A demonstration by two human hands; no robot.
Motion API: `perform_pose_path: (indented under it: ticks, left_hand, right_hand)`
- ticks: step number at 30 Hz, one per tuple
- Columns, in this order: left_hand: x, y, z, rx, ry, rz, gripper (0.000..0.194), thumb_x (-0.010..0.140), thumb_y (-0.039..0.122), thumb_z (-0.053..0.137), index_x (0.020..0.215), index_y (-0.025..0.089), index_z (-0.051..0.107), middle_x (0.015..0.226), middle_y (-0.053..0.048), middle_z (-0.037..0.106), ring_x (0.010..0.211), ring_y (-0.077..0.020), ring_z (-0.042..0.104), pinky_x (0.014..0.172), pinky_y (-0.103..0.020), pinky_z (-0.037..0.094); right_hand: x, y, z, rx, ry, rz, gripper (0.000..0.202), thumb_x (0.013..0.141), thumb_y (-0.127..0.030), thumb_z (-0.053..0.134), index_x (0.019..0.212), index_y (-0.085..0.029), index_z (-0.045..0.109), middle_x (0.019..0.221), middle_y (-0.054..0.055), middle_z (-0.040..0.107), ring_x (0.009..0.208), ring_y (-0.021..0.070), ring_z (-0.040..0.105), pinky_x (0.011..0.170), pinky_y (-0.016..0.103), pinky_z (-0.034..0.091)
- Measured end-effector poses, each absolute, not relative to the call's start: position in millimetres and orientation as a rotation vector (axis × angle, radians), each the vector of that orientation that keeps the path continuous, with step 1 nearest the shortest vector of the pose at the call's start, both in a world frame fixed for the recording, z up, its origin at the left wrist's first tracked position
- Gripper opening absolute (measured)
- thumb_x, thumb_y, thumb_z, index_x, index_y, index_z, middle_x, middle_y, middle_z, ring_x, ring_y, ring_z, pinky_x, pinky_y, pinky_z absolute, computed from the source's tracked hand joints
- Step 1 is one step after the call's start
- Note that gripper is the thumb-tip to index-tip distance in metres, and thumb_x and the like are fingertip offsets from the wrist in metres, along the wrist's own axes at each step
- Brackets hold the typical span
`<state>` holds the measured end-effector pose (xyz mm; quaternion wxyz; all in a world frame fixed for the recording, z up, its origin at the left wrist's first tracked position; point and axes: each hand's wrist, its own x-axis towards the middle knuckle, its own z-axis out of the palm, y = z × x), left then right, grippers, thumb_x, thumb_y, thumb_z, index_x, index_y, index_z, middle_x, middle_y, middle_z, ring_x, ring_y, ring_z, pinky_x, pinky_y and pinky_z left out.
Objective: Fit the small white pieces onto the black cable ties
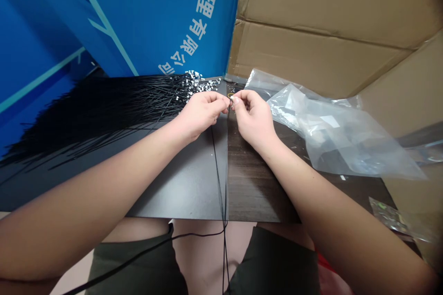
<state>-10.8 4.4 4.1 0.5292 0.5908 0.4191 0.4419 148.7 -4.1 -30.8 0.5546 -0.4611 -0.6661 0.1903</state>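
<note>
My left hand (pixel 204 111) is closed in a pinch, thumb against forefinger, at the middle of the table. Facing it, my right hand (pixel 255 117) pinches too, its fingertips nearly touching those of the left. Between them shows the end of a thin black cable (pixel 218 170), with a tiny pale piece at the right fingertips. Its strands hang from the hands over the table's front edge, between the legs. The very tip is partly hidden by the fingers. Left of my hands lies a thick bundle of black cables (pixel 114 101) with small white ends (pixel 199 84).
A clear plastic bag (pixel 349 138) lies at the right, before brown cardboard (pixel 325 60). A blue panel with white characters (pixel 138 14) stands behind the bundle. A smaller clear bag (pixel 389 215) lies near the right front corner. A black cord (pixel 138 256) crosses my lap.
</note>
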Motion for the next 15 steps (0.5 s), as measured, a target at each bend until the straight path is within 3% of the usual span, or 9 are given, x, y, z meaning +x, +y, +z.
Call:
perform_pose_path:
  ticks: [15]
  left_hand:
    - [-12.7,7.5,-0.4,1.498,1.019,1.088,0.015,0.079,0.027,0.071,0.070,0.017,0.064,0.069,0.000,0.059,0.058,-0.0089,0.043,0.055,-0.026,0.034]
  right_hand:
    - [148.6,-4.2,-32.4,-1.092,-1.591,0.434,0.011,0.103,-0.031,0.055,0.097,-0.023,0.061,0.092,0.003,0.073,0.084,0.0201,0.067,0.081,0.039,0.051]
